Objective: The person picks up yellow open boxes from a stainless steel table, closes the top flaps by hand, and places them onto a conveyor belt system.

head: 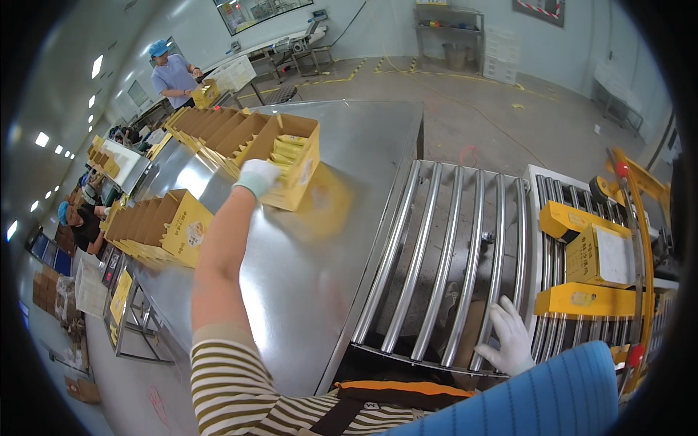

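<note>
My left hand (258, 177), in a white glove, is at the rim of an open yellow carton (306, 177) on the steel table. Its fingers reach over the near wall and are partly hidden inside. Yellow packets (286, 150) lie in that carton, the nearest of a long row of open cartons (218, 128). My right hand (510, 335), white-gloved with fingers spread, holds nothing. It is over the near right end of the metal roller conveyor (450, 261).
A second row of open cartons (158, 223) stands on the steel table (305, 289) at left. Right of the rollers, a closed carton (597, 256) sits between the yellow guides (594, 300) of a machine. A person (172, 76) handles a carton beyond the table; another person (84, 223) is at left.
</note>
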`<move>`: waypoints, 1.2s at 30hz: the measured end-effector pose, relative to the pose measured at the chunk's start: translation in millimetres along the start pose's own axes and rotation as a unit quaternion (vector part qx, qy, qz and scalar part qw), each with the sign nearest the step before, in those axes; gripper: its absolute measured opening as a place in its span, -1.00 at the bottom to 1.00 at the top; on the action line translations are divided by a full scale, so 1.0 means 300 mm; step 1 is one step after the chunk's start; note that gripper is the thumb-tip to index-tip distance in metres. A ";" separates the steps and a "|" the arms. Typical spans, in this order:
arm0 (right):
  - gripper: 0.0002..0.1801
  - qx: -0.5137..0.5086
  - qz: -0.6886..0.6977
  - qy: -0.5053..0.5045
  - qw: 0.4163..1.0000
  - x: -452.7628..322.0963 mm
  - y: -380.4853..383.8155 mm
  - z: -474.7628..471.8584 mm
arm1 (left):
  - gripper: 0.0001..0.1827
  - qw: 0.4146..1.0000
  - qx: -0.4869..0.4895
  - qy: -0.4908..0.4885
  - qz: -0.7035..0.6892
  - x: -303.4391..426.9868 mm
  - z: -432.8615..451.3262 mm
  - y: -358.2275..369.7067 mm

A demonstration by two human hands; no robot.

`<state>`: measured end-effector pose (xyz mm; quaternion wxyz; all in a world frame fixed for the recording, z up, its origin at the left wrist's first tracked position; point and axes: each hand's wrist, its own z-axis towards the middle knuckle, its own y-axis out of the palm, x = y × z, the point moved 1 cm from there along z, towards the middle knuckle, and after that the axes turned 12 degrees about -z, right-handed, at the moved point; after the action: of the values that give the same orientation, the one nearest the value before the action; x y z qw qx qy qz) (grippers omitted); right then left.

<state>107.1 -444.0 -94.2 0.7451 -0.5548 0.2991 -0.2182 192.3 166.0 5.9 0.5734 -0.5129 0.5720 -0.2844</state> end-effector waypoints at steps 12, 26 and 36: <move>0.32 0.124 0.261 0.010 0.957 -0.272 0.098 0.215 | -0.61 0.759 0.045 0.332 -0.558 0.765 -0.464 -0.317; -0.65 0.032 0.244 -0.206 0.947 -0.117 0.058 0.297 | -0.21 0.721 0.126 0.272 -0.624 0.696 -0.904 0.270; -0.03 0.252 -0.094 -0.110 0.957 -0.277 -0.112 0.598 | -0.11 0.548 0.151 0.063 -0.820 0.782 -0.745 0.165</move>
<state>170.5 -274.2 -8.3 0.8652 -0.3952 0.0971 -0.2930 10.8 -91.4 -84.4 0.1228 -0.6457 -0.1140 -0.7450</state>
